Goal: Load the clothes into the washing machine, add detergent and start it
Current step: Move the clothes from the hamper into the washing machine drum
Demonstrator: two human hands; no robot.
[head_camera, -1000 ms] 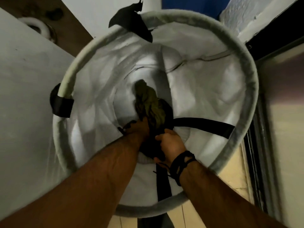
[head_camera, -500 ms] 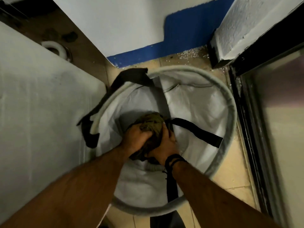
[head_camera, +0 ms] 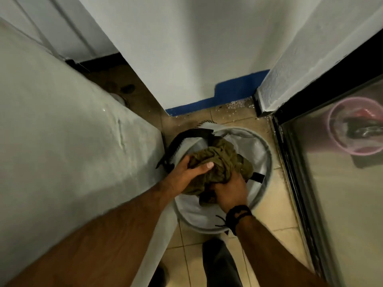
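Hands (head_camera: 211,183) grip olive clothes (head_camera: 219,162) — above white hamper (head_camera: 263,183).

Olive garment (head_camera: 219,162): crumpled woven cloth, matt, heavily creased. Laundry basket (head_camera: 263,172): thin white fabric wall, slightly sheer, with a padded grey cloth rim and black matt webbing straps (head_camera: 186,139). Floor (head_camera: 277,224): beige tile, smooth with a dull sheen. Wall (head_camera: 182,48): white paint, matt; the corner at right is rough-textured. Panel at right (head_camera: 342,193): glossy, reflective. Wristband (head_camera: 237,214): black cord, matt.
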